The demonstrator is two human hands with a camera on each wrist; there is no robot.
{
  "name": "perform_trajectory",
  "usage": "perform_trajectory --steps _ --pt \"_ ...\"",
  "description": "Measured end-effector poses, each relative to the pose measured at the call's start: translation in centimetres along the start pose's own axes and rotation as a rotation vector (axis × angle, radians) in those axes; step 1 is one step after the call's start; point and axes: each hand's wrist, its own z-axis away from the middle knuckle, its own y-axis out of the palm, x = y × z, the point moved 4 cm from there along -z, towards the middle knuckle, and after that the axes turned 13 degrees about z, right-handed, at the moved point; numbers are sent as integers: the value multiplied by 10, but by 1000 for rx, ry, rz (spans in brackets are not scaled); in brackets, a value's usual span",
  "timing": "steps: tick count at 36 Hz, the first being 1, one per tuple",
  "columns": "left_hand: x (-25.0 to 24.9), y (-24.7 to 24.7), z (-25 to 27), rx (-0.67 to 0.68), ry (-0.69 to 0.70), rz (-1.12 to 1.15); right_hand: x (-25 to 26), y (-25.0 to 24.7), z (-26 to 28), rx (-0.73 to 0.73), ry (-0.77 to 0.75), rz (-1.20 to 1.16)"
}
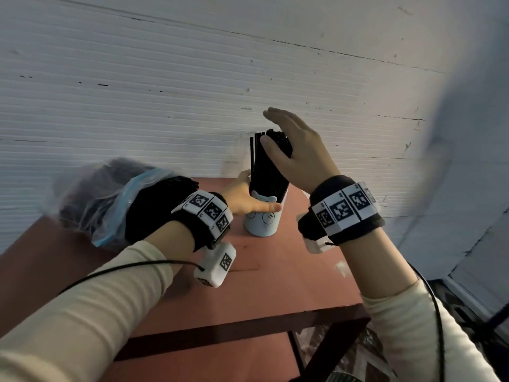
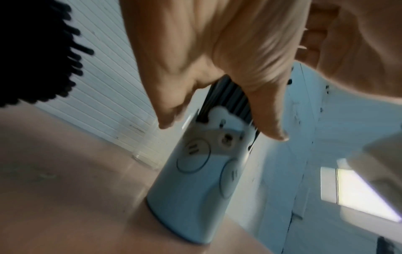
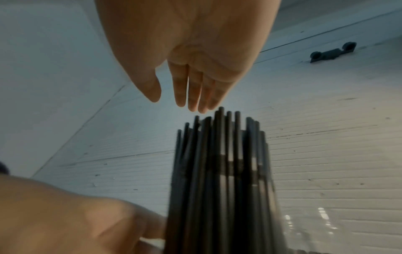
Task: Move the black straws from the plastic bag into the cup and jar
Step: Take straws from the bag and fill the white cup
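Observation:
A pale blue cup printed with a bear stands on the red table, packed with upright black straws. My left hand grips the cup near its rim, thumb across the front and fingers round the back. My right hand hovers flat over the straw tops with straight fingers and its thumb beside the bundle; in the right wrist view the right hand ends just above the straws. The plastic bag with more black straws lies at the left. A clear jar stands behind the cup.
A white ribbed wall runs right behind the table. The table's front edge is near me, with its right edge close to my right forearm. Bag straw ends stick out near my left wrist.

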Motion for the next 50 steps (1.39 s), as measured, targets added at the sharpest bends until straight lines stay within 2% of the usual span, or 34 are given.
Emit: perform_trajectory --steps 5,9,12,15,21,25,28,34,41,50 --pt "-9 -33 25 -101 43 26 24 -5 3 -218 -15 -186" --pt "-27 -78 55 -198 174 8 47 5 3 -168 -9 -261" --pt "-38 -113 78 -345 277 -6 66 24 2 -33 12 -336" --pt "-34 -144 99 -459 274 -55 85 51 2 191 42 -358" --pt "13 -179 114 -463 132 -297 127 103 7 545 -59 -239" --pt "38 -181 116 -389 97 -283 153 124 9 687 -189 -83" --pt "43 -186 116 -395 98 -260 162 135 8 766 -226 9" --pt "35 -205 120 -496 133 -250 169 148 6 743 -233 40" --pt "33 -215 123 -492 119 -206 174 150 2 782 -319 69" --pt "32 -217 122 -499 145 -154 172 143 -5 649 -277 -62"
